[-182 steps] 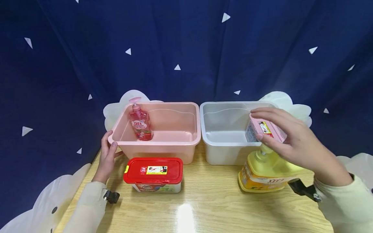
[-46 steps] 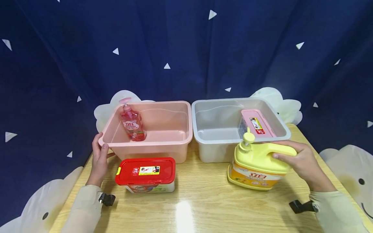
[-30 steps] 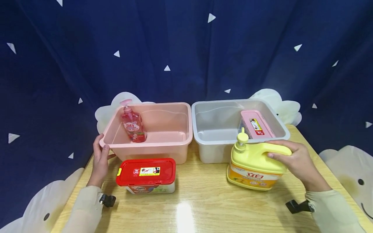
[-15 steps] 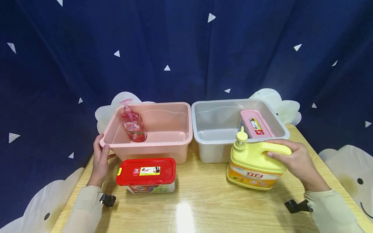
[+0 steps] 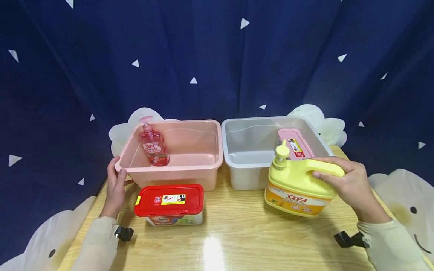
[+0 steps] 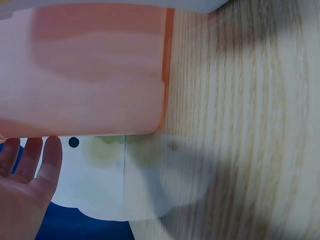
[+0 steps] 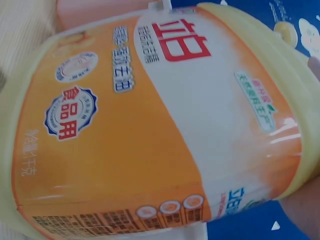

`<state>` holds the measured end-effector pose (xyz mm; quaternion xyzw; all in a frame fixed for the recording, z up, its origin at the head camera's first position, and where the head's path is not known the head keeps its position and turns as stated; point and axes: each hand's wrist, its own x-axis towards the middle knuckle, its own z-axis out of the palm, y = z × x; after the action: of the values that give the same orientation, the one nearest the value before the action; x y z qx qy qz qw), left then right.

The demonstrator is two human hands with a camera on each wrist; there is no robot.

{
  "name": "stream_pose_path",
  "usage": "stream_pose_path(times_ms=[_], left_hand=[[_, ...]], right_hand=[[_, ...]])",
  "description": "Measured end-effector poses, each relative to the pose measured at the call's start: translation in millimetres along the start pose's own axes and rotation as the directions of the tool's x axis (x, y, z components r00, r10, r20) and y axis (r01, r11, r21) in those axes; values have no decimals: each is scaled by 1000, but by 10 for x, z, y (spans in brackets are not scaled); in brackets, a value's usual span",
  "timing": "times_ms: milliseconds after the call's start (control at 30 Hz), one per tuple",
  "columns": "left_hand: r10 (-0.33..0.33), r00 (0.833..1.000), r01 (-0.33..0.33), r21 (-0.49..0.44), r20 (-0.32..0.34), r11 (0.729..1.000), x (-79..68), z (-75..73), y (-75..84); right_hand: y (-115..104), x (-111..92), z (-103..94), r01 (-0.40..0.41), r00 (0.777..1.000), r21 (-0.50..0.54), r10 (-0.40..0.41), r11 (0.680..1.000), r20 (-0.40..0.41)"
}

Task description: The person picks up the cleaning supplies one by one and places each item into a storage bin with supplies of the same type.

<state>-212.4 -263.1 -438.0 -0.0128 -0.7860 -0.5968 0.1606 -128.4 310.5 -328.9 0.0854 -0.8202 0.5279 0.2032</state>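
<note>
My right hand (image 5: 350,188) grips the handle of a yellow pump-top jug of dish soap (image 5: 300,188), which tilts a little in front of the grey bin (image 5: 252,177). Its orange-and-white label fills the right wrist view. At the left, my left hand (image 5: 116,188) rests against the front left corner of the pink bin (image 5: 176,173), thumb at the front. In the left wrist view its fingers (image 6: 50,162) reach straight to the bin's wall. A red pump bottle (image 5: 155,146) stands inside the pink bin, and a pink-lidded box (image 5: 294,141) lies at the right inside the grey one.
A white tub with a red lid (image 5: 169,199) sits on the wooden table (image 5: 237,241) in front of the pink bin. The two bins stand side by side against a dark blue curtain (image 5: 190,49) with white triangles.
My right hand has gone from above the pink-lidded box to the jug's handle. Over the last half second, the jug has risen slightly and tilted. My left hand has stayed at the pink bin.
</note>
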Motion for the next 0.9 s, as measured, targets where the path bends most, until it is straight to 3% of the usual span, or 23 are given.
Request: stream_pose_path(times_ms=[333, 600, 900], left_hand=[[0, 1000, 0, 29, 19, 1000, 5, -15, -9], [6, 1000, -6, 28, 14, 1000, 16, -2, -5], [3, 1000, -3, 32, 3, 999, 17, -13, -8]], right_hand=[[-214, 24, 23, -14, 1000, 6, 14, 1000, -25], [-197, 34, 20, -27, 1000, 43, 27, 999, 4], [-208, 60, 6, -33, 999, -14, 33, 999, -19]])
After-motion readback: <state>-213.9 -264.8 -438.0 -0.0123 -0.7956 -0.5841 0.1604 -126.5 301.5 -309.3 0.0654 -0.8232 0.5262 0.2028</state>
